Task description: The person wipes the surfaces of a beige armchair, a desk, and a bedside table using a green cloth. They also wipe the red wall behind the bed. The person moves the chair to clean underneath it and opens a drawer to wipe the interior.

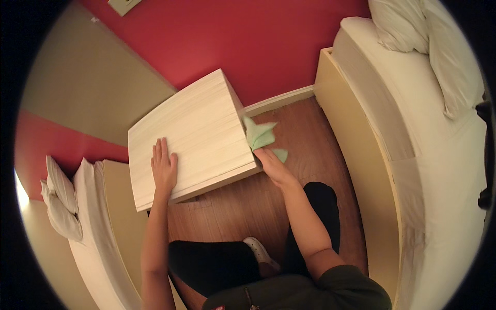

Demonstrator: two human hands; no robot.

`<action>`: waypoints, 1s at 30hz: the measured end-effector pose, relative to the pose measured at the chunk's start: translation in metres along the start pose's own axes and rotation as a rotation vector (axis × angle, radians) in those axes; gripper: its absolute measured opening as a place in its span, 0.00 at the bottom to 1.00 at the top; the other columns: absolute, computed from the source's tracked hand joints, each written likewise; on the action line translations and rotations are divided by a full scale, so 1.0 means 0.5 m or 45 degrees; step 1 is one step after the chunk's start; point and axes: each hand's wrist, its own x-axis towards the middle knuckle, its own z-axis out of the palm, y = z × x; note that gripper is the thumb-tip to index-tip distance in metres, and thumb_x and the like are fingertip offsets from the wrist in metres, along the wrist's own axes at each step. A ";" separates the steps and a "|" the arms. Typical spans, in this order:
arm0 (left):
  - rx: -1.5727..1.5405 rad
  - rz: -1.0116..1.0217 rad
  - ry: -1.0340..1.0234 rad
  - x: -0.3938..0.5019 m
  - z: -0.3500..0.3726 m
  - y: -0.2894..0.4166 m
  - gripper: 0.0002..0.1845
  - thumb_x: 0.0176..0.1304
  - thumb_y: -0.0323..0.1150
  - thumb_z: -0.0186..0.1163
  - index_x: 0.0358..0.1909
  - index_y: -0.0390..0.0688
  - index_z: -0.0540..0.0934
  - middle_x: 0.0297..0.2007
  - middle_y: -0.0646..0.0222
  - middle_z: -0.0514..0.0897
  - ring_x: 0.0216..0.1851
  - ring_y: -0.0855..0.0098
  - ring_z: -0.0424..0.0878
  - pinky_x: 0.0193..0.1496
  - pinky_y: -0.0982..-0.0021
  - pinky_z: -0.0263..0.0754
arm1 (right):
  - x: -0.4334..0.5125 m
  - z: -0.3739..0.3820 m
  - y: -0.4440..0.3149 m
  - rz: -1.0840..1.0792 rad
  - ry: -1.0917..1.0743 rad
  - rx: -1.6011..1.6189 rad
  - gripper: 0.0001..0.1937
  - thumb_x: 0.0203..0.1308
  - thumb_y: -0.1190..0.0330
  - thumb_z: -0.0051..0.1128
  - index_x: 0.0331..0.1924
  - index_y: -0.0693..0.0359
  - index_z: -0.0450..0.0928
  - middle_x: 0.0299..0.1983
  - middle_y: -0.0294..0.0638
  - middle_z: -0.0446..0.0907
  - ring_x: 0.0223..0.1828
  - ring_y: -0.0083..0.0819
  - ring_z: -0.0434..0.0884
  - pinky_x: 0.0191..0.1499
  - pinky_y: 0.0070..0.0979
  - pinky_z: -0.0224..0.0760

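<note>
A light wood-grain nightstand [197,135] stands against the wall ahead of me. My left hand [163,164] rests flat on the left part of its top, fingers pointing away from me and holding nothing. At the cabinet's right side, near the front corner, my right hand [273,164] holds a pale green cloth [261,135]. Part of the cloth lies against that side, and loose corners stick out over the floor. The fingertips of my right hand are partly hidden by the cloth.
Beds with white bedding stand on both sides: the right bed's wooden frame [360,128] and the left bed's frame [124,193] flank the wood floor [228,209]. Pillows [60,201] lie at the far left. Behind the cabinet is a red wall [240,42] with a baseboard [279,100].
</note>
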 end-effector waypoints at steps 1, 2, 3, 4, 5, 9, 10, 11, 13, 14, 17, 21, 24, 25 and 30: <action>-0.004 0.010 0.018 0.004 -0.001 -0.006 0.32 0.68 0.43 0.44 0.73 0.48 0.53 0.73 0.59 0.53 0.74 0.54 0.47 0.71 0.48 0.43 | 0.000 0.010 -0.004 -0.056 0.005 0.006 0.27 0.70 0.56 0.37 0.64 0.69 0.65 0.64 0.48 0.68 0.62 0.34 0.66 0.65 0.29 0.55; -0.006 0.016 0.036 0.003 0.000 -0.014 0.32 0.68 0.43 0.44 0.73 0.48 0.53 0.73 0.59 0.52 0.74 0.55 0.47 0.71 0.48 0.44 | 0.000 0.022 -0.005 -0.110 0.006 0.013 0.27 0.70 0.56 0.38 0.63 0.69 0.65 0.63 0.48 0.68 0.62 0.34 0.67 0.64 0.28 0.55; -0.001 0.017 0.033 0.005 -0.007 -0.013 0.33 0.68 0.44 0.44 0.73 0.48 0.53 0.73 0.59 0.52 0.74 0.55 0.47 0.71 0.48 0.44 | 0.015 0.012 0.024 0.074 0.061 0.123 0.26 0.70 0.57 0.38 0.62 0.69 0.67 0.61 0.48 0.70 0.60 0.33 0.68 0.62 0.29 0.57; -0.018 0.043 0.039 0.021 -0.002 0.008 0.33 0.68 0.44 0.44 0.73 0.47 0.53 0.73 0.59 0.52 0.74 0.55 0.47 0.71 0.48 0.44 | 0.048 -0.039 0.086 0.238 0.142 0.222 0.24 0.70 0.57 0.39 0.60 0.68 0.69 0.58 0.47 0.72 0.58 0.33 0.70 0.61 0.30 0.59; -0.027 0.062 0.048 0.034 0.003 0.025 0.33 0.67 0.45 0.44 0.73 0.47 0.53 0.73 0.59 0.52 0.74 0.55 0.47 0.71 0.49 0.44 | 0.071 -0.083 0.124 0.403 0.215 0.322 0.23 0.70 0.58 0.40 0.59 0.68 0.71 0.56 0.47 0.74 0.56 0.32 0.72 0.59 0.30 0.62; -0.021 -0.010 0.042 0.014 -0.003 0.008 0.35 0.66 0.49 0.45 0.72 0.47 0.54 0.72 0.59 0.53 0.74 0.55 0.48 0.72 0.50 0.44 | 0.011 -0.056 -0.007 0.050 0.280 -0.126 0.16 0.71 0.63 0.44 0.48 0.67 0.78 0.41 0.39 0.79 0.41 0.25 0.75 0.44 0.29 0.69; -0.040 -0.015 0.061 0.014 -0.003 0.014 0.35 0.67 0.50 0.45 0.72 0.46 0.55 0.72 0.58 0.54 0.73 0.55 0.48 0.71 0.50 0.44 | -0.020 -0.040 -0.083 -0.101 0.211 -0.041 0.16 0.71 0.63 0.44 0.48 0.67 0.77 0.42 0.39 0.79 0.42 0.24 0.75 0.45 0.27 0.68; -0.052 -0.026 0.073 0.010 -0.006 0.007 0.35 0.67 0.50 0.45 0.72 0.46 0.56 0.72 0.58 0.55 0.73 0.54 0.49 0.71 0.50 0.44 | -0.047 -0.015 -0.145 -0.239 0.133 0.054 0.15 0.71 0.63 0.44 0.48 0.67 0.77 0.43 0.38 0.79 0.44 0.23 0.74 0.47 0.25 0.67; -0.380 -0.053 0.009 0.032 -0.003 -0.051 0.33 0.69 0.49 0.43 0.71 0.44 0.57 0.70 0.59 0.60 0.73 0.57 0.52 0.72 0.54 0.46 | -0.085 0.069 -0.244 -0.376 -0.103 0.116 0.15 0.71 0.63 0.44 0.49 0.66 0.76 0.44 0.37 0.78 0.46 0.23 0.73 0.51 0.25 0.66; -0.556 -0.050 -0.013 0.033 -0.001 -0.066 0.32 0.69 0.49 0.42 0.70 0.42 0.58 0.69 0.60 0.62 0.72 0.58 0.53 0.72 0.56 0.47 | -0.092 0.110 -0.277 -0.299 -0.188 0.135 0.16 0.72 0.62 0.44 0.49 0.66 0.76 0.44 0.37 0.78 0.47 0.23 0.73 0.52 0.25 0.65; -1.838 -0.057 0.123 -0.011 -0.055 0.034 0.32 0.69 0.50 0.45 0.68 0.41 0.63 0.66 0.61 0.68 0.69 0.62 0.61 0.70 0.62 0.52 | -0.098 0.214 -0.315 -0.158 -0.493 -0.018 0.19 0.71 0.59 0.46 0.53 0.68 0.73 0.49 0.41 0.78 0.51 0.27 0.74 0.55 0.28 0.65; -1.737 -0.229 -0.009 -0.120 -0.046 0.084 0.29 0.64 0.44 0.57 0.66 0.49 0.68 0.62 0.59 0.71 0.63 0.65 0.67 0.63 0.63 0.61 | -0.081 0.245 -0.370 -0.037 -0.549 -0.633 0.24 0.72 0.56 0.40 0.54 0.71 0.74 0.49 0.49 0.81 0.48 0.38 0.81 0.55 0.33 0.70; -0.444 -0.358 0.286 -0.094 -0.075 0.065 0.34 0.63 0.40 0.58 0.69 0.44 0.62 0.67 0.51 0.63 0.67 0.51 0.61 0.66 0.51 0.56 | 0.029 0.179 -0.288 -0.633 -0.175 -1.262 0.21 0.70 0.59 0.41 0.58 0.63 0.73 0.54 0.49 0.78 0.54 0.43 0.78 0.57 0.35 0.68; 0.012 -0.381 0.383 -0.081 -0.053 0.064 0.34 0.63 0.41 0.58 0.69 0.43 0.60 0.68 0.50 0.61 0.68 0.48 0.59 0.67 0.48 0.54 | 0.051 0.167 -0.249 -0.762 -0.166 -1.393 0.21 0.70 0.60 0.41 0.61 0.61 0.71 0.58 0.49 0.75 0.60 0.45 0.74 0.60 0.37 0.65; -0.304 0.059 0.354 -0.104 0.079 0.263 0.35 0.62 0.42 0.50 0.66 0.29 0.61 0.67 0.46 0.62 0.70 0.53 0.58 0.66 0.43 0.54 | 0.063 0.165 -0.161 -0.861 -0.063 -1.757 0.25 0.63 0.61 0.49 0.64 0.58 0.66 0.68 0.45 0.62 0.73 0.43 0.55 0.71 0.46 0.46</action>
